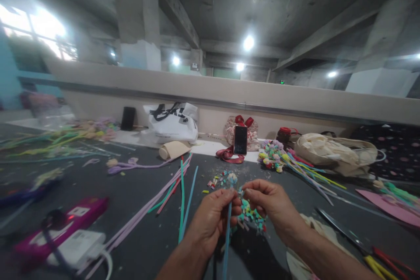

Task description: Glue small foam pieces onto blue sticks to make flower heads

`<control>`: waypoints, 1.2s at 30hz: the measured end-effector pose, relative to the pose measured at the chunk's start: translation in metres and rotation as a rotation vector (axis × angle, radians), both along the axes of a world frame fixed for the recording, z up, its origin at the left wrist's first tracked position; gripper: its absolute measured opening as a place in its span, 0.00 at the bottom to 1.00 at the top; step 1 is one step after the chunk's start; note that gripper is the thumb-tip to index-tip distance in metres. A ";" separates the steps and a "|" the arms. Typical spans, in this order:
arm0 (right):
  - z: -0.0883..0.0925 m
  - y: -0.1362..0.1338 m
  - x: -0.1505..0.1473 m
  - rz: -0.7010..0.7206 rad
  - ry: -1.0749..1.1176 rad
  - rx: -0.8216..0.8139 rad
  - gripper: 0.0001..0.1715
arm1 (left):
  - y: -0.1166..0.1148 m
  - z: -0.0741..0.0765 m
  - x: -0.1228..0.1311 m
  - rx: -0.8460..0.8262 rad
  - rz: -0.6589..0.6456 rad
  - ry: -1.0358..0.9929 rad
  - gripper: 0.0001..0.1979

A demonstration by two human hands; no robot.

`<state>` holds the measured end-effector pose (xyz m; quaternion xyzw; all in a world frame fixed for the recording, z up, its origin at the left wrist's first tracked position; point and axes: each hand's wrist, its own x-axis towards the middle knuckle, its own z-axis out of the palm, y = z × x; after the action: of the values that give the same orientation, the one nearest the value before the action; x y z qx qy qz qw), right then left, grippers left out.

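In the middle of the head view, my left hand point(218, 212) is closed around a blue pipe cleaner stem point(227, 240), which hangs down toward the table's front edge. At the top of the stem, just above my fingertips, is a small pale blue and cream flower head point(232, 178). My right hand point(267, 199) is beside it on the right, thumb and fingers pinched together close to the flower. A tiny teal bit shows at its fingertips; what exactly the pinch holds is too small to make out. Under both hands lies a scatter of short coloured pipe cleaner snippets point(251, 215).
Lilac pipe cleaners point(147, 203) lie left. Scissors point(348, 232) rest at the right, near a bunch of finished flowers point(274, 155). A phone point(240, 140) leans upright behind the hands. A magenta power strip point(65, 225) with a white charger point(78, 247) sits front left.
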<state>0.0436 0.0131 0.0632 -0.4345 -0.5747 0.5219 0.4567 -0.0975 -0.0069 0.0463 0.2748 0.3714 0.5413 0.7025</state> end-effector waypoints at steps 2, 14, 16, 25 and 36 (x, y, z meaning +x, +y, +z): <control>-0.002 0.002 -0.002 0.026 0.045 -0.029 0.10 | 0.000 0.000 0.001 -0.006 0.008 -0.013 0.05; -0.011 0.005 -0.016 0.048 0.136 -0.115 0.14 | 0.001 -0.001 0.000 0.016 0.004 -0.039 0.04; -0.010 0.003 -0.016 0.067 0.143 -0.112 0.15 | 0.001 -0.001 0.000 0.025 -0.009 -0.031 0.05; -0.011 0.007 -0.006 0.256 0.184 -0.207 0.15 | 0.000 0.000 0.003 0.033 -0.044 -0.035 0.06; -0.013 0.014 -0.002 0.286 0.161 -0.202 0.12 | 0.001 -0.003 0.003 -0.013 -0.063 -0.017 0.08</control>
<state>0.0416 0.0266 0.0499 -0.3488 -0.5368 0.6698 0.3763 -0.0950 -0.0056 0.0433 0.2772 0.3600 0.5189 0.7241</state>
